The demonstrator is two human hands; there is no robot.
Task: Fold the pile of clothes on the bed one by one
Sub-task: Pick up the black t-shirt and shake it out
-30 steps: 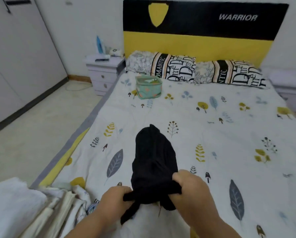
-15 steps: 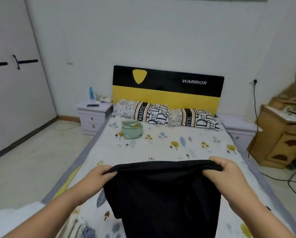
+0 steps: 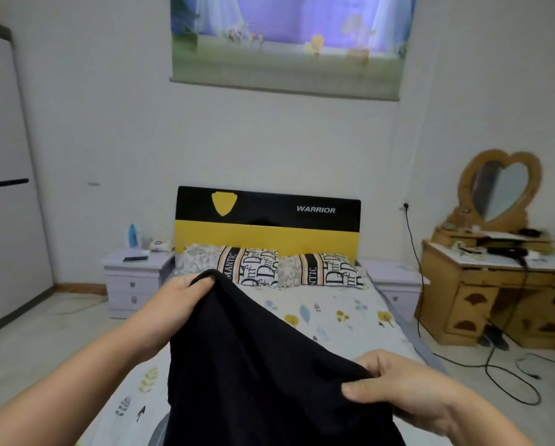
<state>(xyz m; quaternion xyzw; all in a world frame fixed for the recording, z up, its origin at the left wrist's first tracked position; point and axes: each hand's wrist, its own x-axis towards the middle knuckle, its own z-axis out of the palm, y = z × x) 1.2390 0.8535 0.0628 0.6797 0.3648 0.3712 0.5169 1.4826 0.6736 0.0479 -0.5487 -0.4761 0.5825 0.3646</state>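
Note:
A black garment [image 3: 263, 365] hangs in the air in front of me, above the bed [image 3: 340, 317] with its leaf-print cover. My left hand [image 3: 176, 300] grips its upper edge, raised high at the left. Lower and nearer, my right hand [image 3: 398, 387] pinches the other end of that edge. The edge slopes down from left to right and the cloth drops out of the bottom of the view. The pile of clothes is out of sight.
Two patterned pillows [image 3: 301, 272] lie against the black and yellow headboard [image 3: 266, 223]. A pale nightstand [image 3: 134, 278] stands left of the bed, a wooden dressing table [image 3: 494, 291] with a heart mirror to the right. Cables [image 3: 501, 375] trail on the floor.
The black garment was lifted off the bed and spread between both hands. Since half a second ago my left hand rose and my right hand dropped, tilting the edge. My view tipped upward.

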